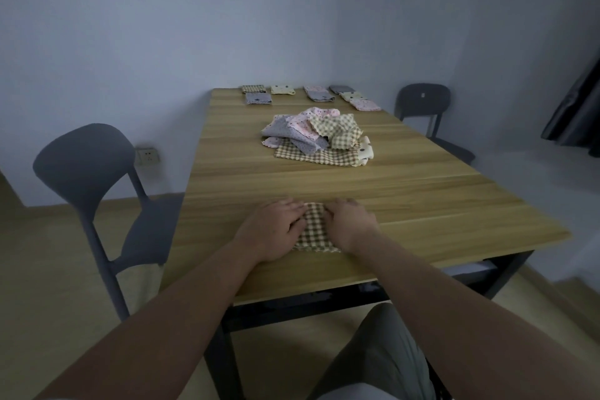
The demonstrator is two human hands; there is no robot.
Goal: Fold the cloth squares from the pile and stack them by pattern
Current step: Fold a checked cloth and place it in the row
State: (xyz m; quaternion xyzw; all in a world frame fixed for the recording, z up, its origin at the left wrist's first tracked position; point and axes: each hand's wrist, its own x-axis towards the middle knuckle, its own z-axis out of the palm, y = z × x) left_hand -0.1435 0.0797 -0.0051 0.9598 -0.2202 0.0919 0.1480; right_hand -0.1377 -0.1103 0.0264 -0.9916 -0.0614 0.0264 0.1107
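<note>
You are pressing a brown-and-cream checked cloth square (314,232) onto the light wooden table (422,204), close to its near edge. Your left hand (274,229) is lying on the cloth's left part with its fingers stretched out flat, gripping nothing. Your right hand (350,224) is covering the right part with its fingers bent down onto the fabric; whether they are pinching a fold or only pressing cannot be told. The loose pile of mixed patterned cloth squares (316,140) is sitting at the table's middle, well apart from your hands. Small folded stacks (258,98) are lying along the far edge. A grey plastic chair (84,166) is standing at the left, a dark chair (423,104) at the far right.
</note>
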